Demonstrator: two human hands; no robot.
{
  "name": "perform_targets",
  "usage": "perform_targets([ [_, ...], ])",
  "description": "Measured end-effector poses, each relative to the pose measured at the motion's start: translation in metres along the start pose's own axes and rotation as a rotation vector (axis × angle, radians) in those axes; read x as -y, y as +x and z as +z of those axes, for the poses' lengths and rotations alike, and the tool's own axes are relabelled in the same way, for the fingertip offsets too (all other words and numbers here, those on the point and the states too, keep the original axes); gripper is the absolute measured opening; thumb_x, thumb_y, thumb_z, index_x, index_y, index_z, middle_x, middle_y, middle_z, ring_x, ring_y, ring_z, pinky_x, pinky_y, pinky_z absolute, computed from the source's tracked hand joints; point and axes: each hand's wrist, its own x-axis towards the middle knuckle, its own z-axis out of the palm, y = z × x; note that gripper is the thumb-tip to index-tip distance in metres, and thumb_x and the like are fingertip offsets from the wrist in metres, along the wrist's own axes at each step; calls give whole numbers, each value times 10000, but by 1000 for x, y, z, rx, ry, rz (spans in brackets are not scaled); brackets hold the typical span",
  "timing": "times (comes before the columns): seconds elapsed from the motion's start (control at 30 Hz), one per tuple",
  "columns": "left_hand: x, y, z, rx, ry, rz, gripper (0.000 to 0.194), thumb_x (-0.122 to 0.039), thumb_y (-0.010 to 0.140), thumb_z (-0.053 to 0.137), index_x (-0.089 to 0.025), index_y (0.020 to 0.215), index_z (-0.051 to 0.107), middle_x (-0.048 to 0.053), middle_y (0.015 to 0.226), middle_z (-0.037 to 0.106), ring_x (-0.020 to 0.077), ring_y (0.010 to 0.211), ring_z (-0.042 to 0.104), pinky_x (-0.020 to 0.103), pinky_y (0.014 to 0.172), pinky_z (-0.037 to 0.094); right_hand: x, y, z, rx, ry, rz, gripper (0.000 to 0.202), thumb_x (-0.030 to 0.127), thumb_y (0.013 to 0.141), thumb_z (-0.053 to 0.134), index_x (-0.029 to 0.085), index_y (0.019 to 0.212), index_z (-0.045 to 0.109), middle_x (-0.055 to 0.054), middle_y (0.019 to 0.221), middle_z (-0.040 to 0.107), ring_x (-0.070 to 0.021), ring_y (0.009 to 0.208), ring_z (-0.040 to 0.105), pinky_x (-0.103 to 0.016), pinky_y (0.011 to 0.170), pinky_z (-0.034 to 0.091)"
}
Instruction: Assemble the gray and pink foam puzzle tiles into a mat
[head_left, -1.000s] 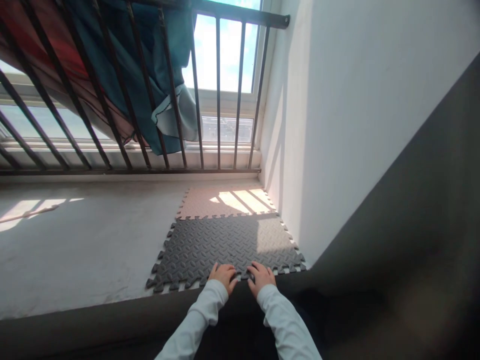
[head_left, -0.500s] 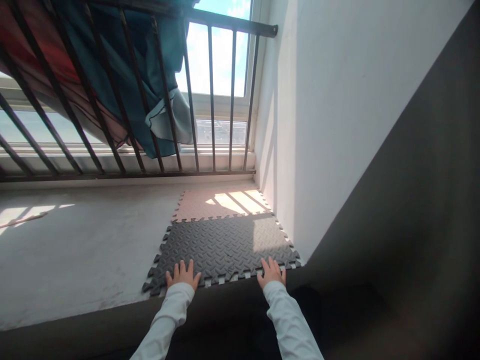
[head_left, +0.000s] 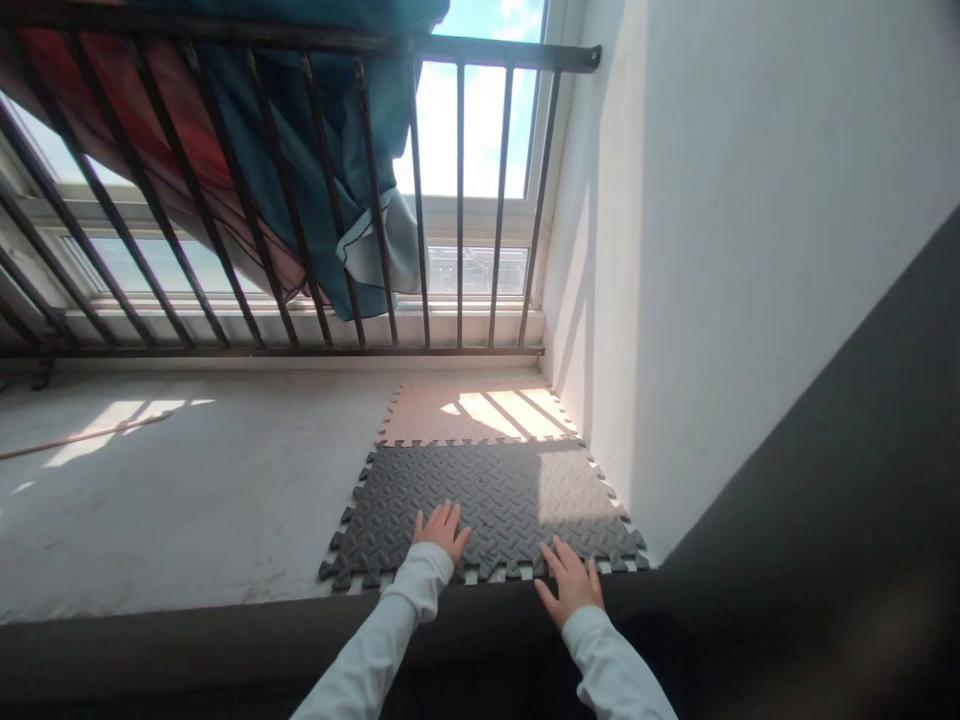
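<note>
A black foam mat tile (head_left: 465, 495) with notched edges lies on the ledge, its right part in sunlight. Behind it, edge to edge, is a pink foam tile (head_left: 427, 415). My left hand (head_left: 442, 532) rests with spread fingers on the front part of the black tile, holding nothing. At the tile's front edge, my right hand (head_left: 571, 582) is open, fingertips at the notches and palm over the ledge's edge; it holds nothing either.
A dark metal railing (head_left: 300, 352) runs along the back before a window. Blue and red cloth (head_left: 322, 180) hangs behind its bars. A white wall (head_left: 697, 250) borders the tiles on the right. A thin stick (head_left: 90, 435) lies on the ledge (head_left: 195, 500) at left.
The view has shifted left. My left hand has moved right and further onto the black tile, while my right hand has slid back slightly towards the ledge's front edge.
</note>
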Motion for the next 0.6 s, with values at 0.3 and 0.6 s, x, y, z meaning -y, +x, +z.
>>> perform_targets([
  [0.3,98,94,-45,30,63,-346,596,-441,826,177,-132,1334,204,46,1424,115,184,1291,126,385,1039,164,-5,15,13,-110,-76,81,523,395,743,355,265,1250,370,-43,1363,274,-193,1238,258,-474,983,215],
  [0.6,138,136,-36,-1,135,-344,584,-462,795,264,-160,1292,319,50,1390,258,206,1289,132,407,1024,193,1,28,13,-137,-48,23,511,391,739,375,247,1228,410,-58,1340,315,-218,1228,278,-498,988,198],
])
